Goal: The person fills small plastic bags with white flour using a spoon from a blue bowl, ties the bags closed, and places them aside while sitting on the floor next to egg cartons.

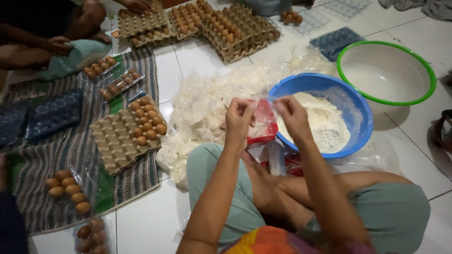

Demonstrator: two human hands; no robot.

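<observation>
I sit cross-legged on a white tiled floor. My left hand (238, 117) and my right hand (292, 115) pinch the top of a small clear plastic bag (263, 123) with a red part, holding it between them. White flour shows inside the bag. Just behind it stands a blue basin (362, 117) holding white flour. A heap of filled clear flour bags (207, 101) lies to the left of my hands.
A white bowl with a green rim (426, 91) stands at the right. A cardboard egg tray (115, 138) with brown eggs lies on a striped mat (70, 155), among plastic egg packs (68, 188). Stacked egg trays (226, 23) and another person's legs (56, 28) are at the back.
</observation>
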